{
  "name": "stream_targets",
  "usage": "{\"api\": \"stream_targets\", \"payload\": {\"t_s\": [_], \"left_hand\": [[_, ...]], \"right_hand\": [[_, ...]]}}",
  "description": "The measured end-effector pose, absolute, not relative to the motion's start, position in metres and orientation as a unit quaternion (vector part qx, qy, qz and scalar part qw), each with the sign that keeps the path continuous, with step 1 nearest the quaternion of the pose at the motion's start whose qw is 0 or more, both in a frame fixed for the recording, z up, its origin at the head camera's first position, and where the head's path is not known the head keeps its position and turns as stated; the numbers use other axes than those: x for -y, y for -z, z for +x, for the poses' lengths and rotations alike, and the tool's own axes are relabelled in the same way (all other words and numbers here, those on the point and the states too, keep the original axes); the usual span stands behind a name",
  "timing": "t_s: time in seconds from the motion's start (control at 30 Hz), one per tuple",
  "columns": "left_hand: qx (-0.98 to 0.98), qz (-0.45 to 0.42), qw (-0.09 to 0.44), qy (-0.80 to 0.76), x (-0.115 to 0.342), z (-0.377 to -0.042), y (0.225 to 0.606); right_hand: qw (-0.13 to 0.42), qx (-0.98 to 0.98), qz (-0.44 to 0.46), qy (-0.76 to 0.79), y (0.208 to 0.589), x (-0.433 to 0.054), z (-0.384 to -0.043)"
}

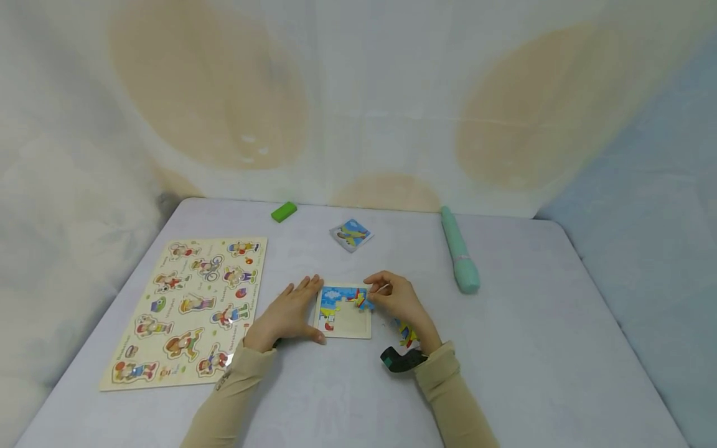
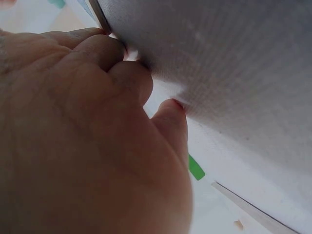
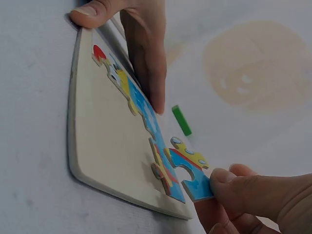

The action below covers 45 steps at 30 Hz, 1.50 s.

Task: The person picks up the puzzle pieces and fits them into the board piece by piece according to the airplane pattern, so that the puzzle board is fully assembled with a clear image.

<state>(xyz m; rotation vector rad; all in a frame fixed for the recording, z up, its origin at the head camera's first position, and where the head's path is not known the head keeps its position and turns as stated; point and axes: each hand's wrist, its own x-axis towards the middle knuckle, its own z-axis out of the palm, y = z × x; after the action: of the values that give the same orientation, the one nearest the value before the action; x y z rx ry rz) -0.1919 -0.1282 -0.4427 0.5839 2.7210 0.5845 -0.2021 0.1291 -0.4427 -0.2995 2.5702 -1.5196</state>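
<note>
Both sleeves (image 1: 221, 401) lie nearest the head camera. Clock centred on the puzzle board (image 1: 353, 325), 12 o'clock at the far side.

Left hand (image 1: 288, 316): 9 o'clock, fingers extended along the board's edge, thumb by its 7 o'clock corner; not curled round anything. Right hand (image 1: 399, 300): 2 o'clock, thumb and fingers pinching a puzzle piece (image 3: 199, 185). Loose pieces (image 1: 406, 334) at 4 o'clock; picture card (image 1: 351, 235) at 12.

Judgement: best to brace the board, level the piece, align its notch with the neighbouring knob, then press straight down.

The right wrist view shows the notch and the piece's tilt, too small overhead; contact with the fitted pieces cannot be told. The head view alone shows the card and loose pieces; the left wrist view hides the board's face.
</note>
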Motion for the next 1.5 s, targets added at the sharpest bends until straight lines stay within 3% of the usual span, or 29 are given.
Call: {"api": "stream_targets", "payload": {"t_s": [1.03, 1.5], "left_hand": [[-0.945, 0.209, 0.144, -0.207, 0.13, -0.193, 0.445], [-0.944, 0.211, 0.142, -0.211, 0.128, -0.193, 0.447]], "right_hand": [[0.056, -0.886, -0.077, 0.453, 0.453, -0.104, -0.196], [0.065, -0.892, -0.045, 0.445, 0.455, -0.116, -0.201]]}}
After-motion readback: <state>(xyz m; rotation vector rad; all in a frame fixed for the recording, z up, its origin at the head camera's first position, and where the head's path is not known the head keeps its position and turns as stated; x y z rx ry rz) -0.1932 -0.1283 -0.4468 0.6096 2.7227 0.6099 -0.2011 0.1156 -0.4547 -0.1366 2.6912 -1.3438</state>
